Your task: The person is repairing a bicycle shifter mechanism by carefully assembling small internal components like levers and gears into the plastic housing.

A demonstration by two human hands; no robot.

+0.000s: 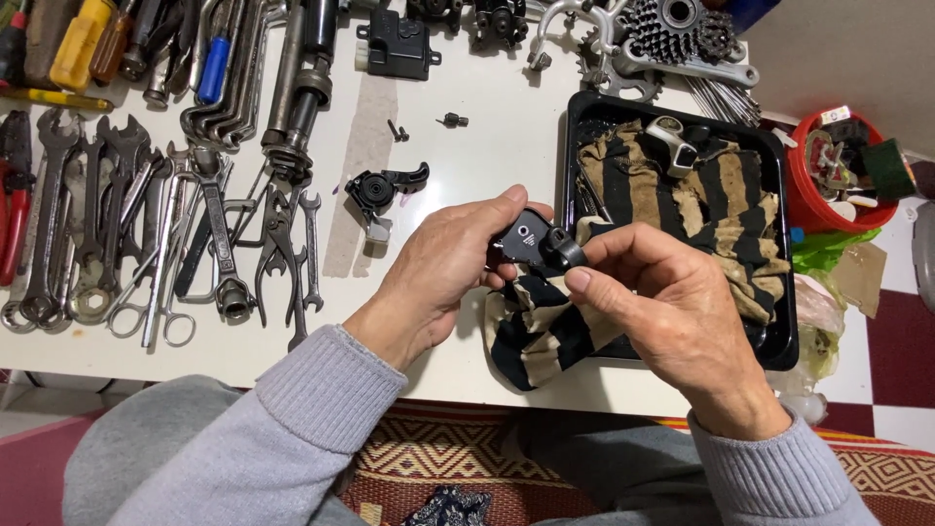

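Both hands, L & R, pinch small black part, prob. shifter, over tray edge.

We look down on a white table that fills most of the view; its near edge runs across the lower part of the frame; the light falls evenly, with only soft shadows on the tabletop. Below the table's edge we see a woven rug patterned in red, cream and black zigzags; to the right the floor shows dark red and white checkered tiles; in the upper right corner we see a plain beige surface, floor or wall we cannot tell.
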